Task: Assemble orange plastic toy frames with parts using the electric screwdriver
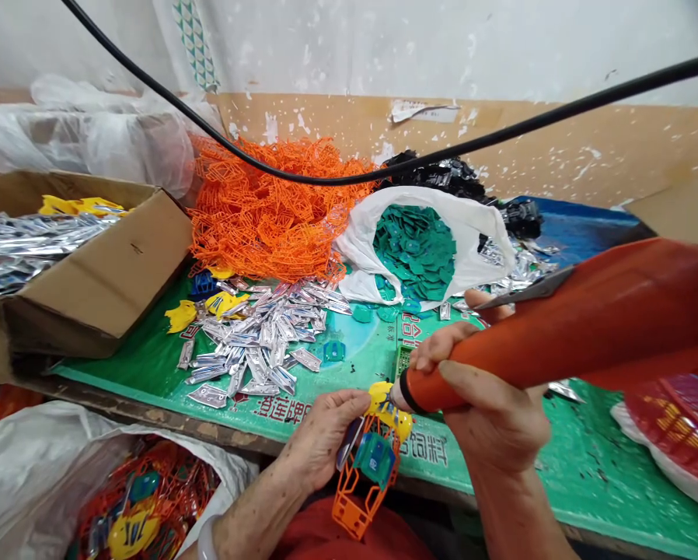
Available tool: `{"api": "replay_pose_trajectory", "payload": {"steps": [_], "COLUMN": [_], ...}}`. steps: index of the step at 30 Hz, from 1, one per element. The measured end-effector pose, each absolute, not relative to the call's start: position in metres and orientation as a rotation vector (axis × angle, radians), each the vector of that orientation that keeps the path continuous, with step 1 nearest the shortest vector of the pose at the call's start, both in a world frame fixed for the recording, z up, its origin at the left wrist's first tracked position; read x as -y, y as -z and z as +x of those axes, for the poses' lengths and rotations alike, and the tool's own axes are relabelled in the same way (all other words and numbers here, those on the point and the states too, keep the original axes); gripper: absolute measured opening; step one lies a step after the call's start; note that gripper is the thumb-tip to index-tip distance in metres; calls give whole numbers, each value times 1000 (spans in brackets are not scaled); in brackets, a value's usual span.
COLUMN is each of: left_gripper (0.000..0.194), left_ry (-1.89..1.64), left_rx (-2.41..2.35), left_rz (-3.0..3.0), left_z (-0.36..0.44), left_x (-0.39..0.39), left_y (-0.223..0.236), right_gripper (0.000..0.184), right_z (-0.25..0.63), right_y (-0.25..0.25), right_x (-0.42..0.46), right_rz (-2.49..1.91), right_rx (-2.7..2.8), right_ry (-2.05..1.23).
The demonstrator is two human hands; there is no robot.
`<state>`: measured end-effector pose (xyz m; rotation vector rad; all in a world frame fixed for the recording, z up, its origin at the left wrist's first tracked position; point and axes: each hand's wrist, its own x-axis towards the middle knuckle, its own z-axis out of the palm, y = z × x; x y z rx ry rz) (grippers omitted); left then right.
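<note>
Low in the middle, my left hand (pixel 317 435) pinches a small plastic assembly by its upper left side. An orange plastic frame (pixel 352 515) hangs below the fingers, with a green piece (pixel 377 459) set in it and a yellow piece (pixel 403 425) across its top. A silver strip shows beside my fingers. My right hand (pixel 497 420) is wrapped round a red power screwdriver (pixel 594 311) that slants in from the right. Its pale nose (pixel 400 397) touches or nearly touches the yellow piece; the exact tip is hidden.
Silver plates (pixel 261 346), orange frames (pixel 267 218) and a white bag (pixel 477 218) of green pieces lie on the green table (pixel 535 482). A cardboard box (pixel 98 280) stands left. Below it sits a sack (pixel 28 467) of assemblies. A black cable (pixel 326 180) crosses above.
</note>
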<state>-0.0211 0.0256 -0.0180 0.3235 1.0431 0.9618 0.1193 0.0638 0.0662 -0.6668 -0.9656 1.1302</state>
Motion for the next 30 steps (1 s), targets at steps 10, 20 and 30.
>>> {"api": "replay_pose_trajectory", "payload": {"steps": [10, 20, 30], "left_gripper": [37, 39, 38], "left_ry": [-964, -984, -1001], "left_rx": [-1049, -1075, -1113], "left_rz": [350, 363, 403], "left_z": [-19, -16, -11], "left_x": [-26, -23, -19], "left_y": [17, 11, 5], "right_gripper": [55, 40, 17], "right_z": [115, 115, 122], "right_y": [-64, -63, -44], "right_x": [-65, -62, -55], "right_rz": [-748, -823, -847], "right_rx": [926, 1016, 1207], "right_ry": [-1131, -1093, -1042]}}
